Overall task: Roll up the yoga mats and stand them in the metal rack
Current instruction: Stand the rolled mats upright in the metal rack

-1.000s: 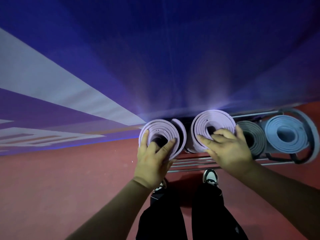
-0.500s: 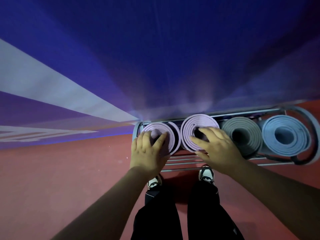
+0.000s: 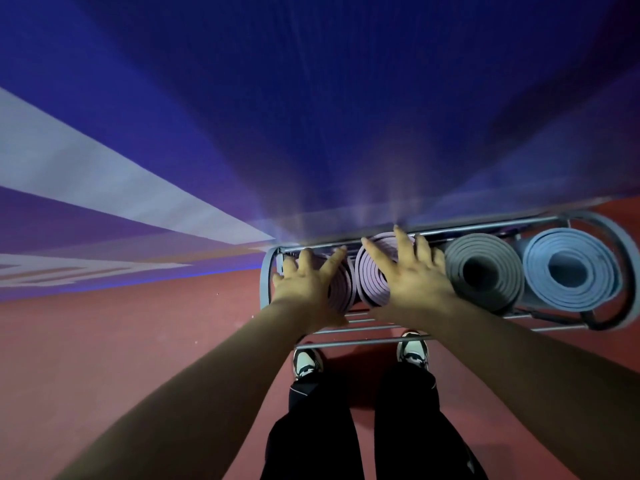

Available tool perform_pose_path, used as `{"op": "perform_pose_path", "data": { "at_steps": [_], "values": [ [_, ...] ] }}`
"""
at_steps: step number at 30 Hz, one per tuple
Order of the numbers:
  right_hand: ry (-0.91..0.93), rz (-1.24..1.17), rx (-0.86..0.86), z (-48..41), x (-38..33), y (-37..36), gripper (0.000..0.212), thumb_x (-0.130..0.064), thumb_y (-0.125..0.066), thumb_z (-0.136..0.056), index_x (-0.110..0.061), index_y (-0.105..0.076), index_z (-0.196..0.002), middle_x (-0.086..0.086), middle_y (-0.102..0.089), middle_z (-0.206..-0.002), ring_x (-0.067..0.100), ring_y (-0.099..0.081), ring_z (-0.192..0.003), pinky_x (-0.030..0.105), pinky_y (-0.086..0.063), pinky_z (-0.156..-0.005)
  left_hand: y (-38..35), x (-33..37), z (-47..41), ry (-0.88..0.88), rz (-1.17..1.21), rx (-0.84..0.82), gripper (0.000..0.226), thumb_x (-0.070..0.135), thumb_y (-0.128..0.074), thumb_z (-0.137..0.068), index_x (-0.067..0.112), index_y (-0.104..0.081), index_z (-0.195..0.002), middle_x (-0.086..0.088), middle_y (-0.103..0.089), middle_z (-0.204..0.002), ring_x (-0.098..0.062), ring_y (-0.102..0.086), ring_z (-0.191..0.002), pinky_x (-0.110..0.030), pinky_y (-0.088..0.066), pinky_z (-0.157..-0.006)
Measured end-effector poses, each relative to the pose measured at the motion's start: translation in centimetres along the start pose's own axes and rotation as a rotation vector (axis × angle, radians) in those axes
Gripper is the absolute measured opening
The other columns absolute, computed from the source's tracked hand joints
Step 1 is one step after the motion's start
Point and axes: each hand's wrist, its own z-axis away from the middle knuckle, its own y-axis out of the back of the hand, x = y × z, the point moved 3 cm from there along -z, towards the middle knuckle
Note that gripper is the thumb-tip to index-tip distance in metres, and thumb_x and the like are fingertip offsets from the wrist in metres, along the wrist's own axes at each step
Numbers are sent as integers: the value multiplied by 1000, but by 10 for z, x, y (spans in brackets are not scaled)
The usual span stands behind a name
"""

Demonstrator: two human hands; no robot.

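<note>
Grips flat and splayed: left hand (image 3: pixel 308 289) presses end lilac mat (image 3: pixel 341 292), right hand (image 3: pixel 412 282) second lilac mat (image 3: pixel 372 277).

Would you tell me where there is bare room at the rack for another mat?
Crowded: the back row of the rack, lilac mats under the left hand and right hand, grey mat, blue mat. Free: front rails between mats and shoes; red floor left of the rack.

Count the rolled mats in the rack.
4, all in the rack: left purple mat under the left hand, right purple mat under the right hand, then grey mat, then blue mat. None seems hidden.
</note>
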Motion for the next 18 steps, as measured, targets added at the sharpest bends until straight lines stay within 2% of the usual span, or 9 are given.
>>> {"op": "perform_pose_path", "data": {
  "at_steps": [3, 7, 10, 12, 13, 15, 18],
  "values": [
    [-16, -10, -42, -1, -4, 5, 128, -63, -74, -63, -54, 17, -153, 11, 2, -164, 45, -9, -148, 63, -15, -120, 0, -1, 2, -22, 25, 111, 123, 69, -82, -61, 54, -3, -154, -5, -29, -147, -35, -31, -132, -52, -42, -104],
    [-39, -30, -54, -5, -2, 11, 131, -64, -78, -59, -53, 10, -155, 11, -1, -162, 42, -10, -148, 62, -16, -122, 1, -7, 8, -137, -13, 240, 114, 68, -76, -66, 51, -7, -155, -2, -34, -143, -33, -37, -127, -51, -39, -107],
    [-65, -50, -89, -10, -1, 10, 132, -68, -77, -58, -56, 14, -153, 10, 8, -165, 45, 4, -153, 65, -10, -122, 4, -17, 4, -154, 25, 286, 106, 79, -60, -67, 50, -11, -157, -4, -35, -149, -36, -36, -134, -50, -33, -114],
    [-59, -54, -135, -11, -6, 8, 134, -69, -79, -58, -58, 18, -151, 7, 18, -166, 44, 10, -153, 65, -11, -121, 3, -22, -1, -119, 28, 264, 106, 87, -48, -67, 50, -8, -158, -10, -26, -158, -39, -24, -146, -52, -21, -122],
    [-53, -56, -143, -11, -10, 8, 134, -68, -80, -60, -58, 17, -151, 6, 18, -165, 43, 9, -153, 64, -14, -120, 3, -23, -2, -112, 37, 252, 107, 88, -50, -69, 51, -5, -158, -12, -21, -162, -39, -18, -150, -52, -16, -124],
    [-32, -64, -86, -10, -15, 11, 125, -62, -79, -63, -56, 8, -153, 6, 4, -164, 41, -8, -150, 58, -28, -116, 3, -25, -1, -118, 66, 250, 106, 84, -60, -74, 54, -4, -158, -12, -17, -164, -38, -12, -153, -51, -12, -126],
    [32, -65, 63, -5, -17, 18, 111, -59, -77, -65, -51, -11, -153, 2, -22, -153, 34, -31, -137, 50, -42, -108, 0, -29, 7, -131, 116, 318, 99, 79, -64, -74, 49, -21, -158, -13, -24, -160, -40, -19, -150, -51, -18, -124]
  ]
}}
